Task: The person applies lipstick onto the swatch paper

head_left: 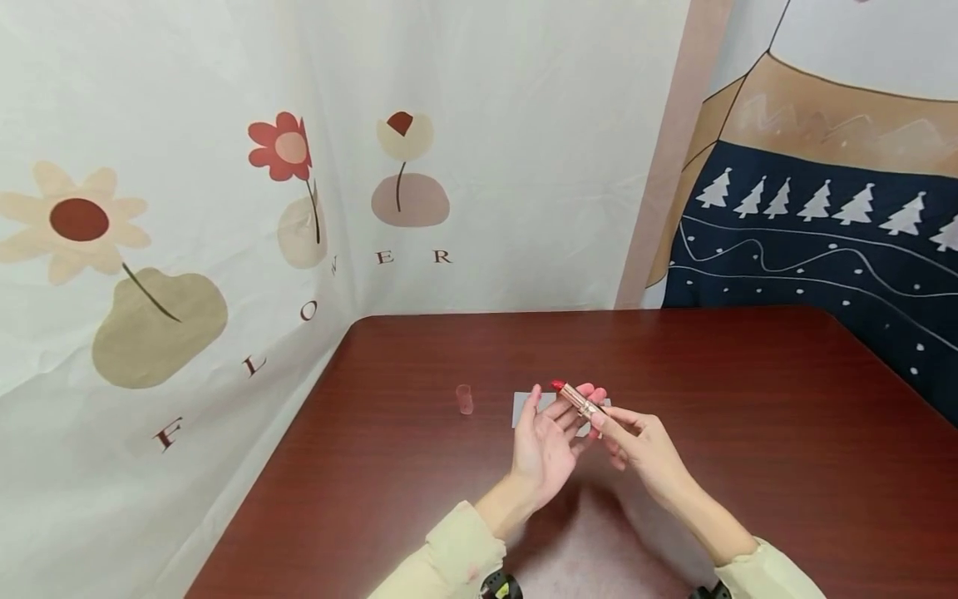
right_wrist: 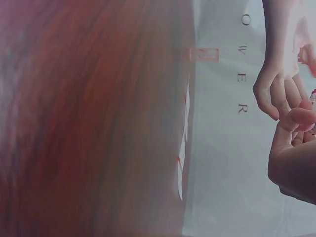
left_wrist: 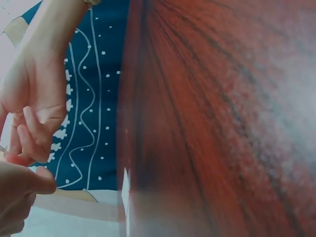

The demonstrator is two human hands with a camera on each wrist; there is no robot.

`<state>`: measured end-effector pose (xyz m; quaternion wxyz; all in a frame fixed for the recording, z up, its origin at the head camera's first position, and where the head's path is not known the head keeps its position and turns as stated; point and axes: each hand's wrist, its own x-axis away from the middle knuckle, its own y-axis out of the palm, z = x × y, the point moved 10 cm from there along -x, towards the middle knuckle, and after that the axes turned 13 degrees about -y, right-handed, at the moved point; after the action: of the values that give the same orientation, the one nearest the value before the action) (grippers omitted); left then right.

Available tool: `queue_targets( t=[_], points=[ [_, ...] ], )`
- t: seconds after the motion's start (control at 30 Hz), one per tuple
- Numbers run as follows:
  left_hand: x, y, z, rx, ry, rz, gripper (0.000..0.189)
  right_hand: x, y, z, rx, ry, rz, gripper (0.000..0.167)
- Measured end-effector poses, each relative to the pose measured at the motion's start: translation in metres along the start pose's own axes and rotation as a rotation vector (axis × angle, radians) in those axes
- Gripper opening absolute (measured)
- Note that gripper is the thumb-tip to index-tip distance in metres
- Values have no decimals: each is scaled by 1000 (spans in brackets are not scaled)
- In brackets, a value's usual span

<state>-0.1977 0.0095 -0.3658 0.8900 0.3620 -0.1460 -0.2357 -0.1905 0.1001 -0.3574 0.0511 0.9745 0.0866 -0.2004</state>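
My right hand [head_left: 642, 445] pinches a lipstick [head_left: 578, 399] by its rose-gold tube, thumb on top. The uncapped red bullet is exposed and points up and to the left. My left hand [head_left: 549, 449] is turned palm up beside it, its fingers extended behind and under the lipstick. Both hands are raised over the table. At the left of the right wrist view's hands, a clear pinkish cap [right_wrist: 204, 54] stands on the table. In the left wrist view the lipstick is mostly cut off by the frame edge, beyond the right hand [left_wrist: 34, 103].
White paper [head_left: 525, 408] lies flat on the dark red-brown table [head_left: 419, 482], partly covered by the hands. Behind stand a white curtain [head_left: 524, 150] with printed flowers and a dark blue cloth [head_left: 801, 241] with white trees.
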Motion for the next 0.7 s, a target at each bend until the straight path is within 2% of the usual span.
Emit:
queue_targets(
  t=[0.07, 0.17, 0.33, 0.47, 0.6, 0.7],
  points=[
    [1, -1, 1, 13, -13, 15, 66, 0, 3, 0, -47, 3, -16, 25],
    [1, -4, -1, -9, -31, 77, 61, 3, 4, 1, -75, 15, -32, 23],
    [2, -11, -5, -22, -45, 184, 55, 7, 5, 3, -71, 40, -41, 27],
    [4, -15, -6, -34, -33, 253, 48, 9, 4, 4, -33, 42, -42, 31],
    [7, -17, -6, -42, -28, 275, 43, 11, 3, 5, -2, 47, -42, 32],
    [9, -15, -7, -54, -56, 257, 40, 13, 3, 6, -7, 58, -44, 32]
  ],
)
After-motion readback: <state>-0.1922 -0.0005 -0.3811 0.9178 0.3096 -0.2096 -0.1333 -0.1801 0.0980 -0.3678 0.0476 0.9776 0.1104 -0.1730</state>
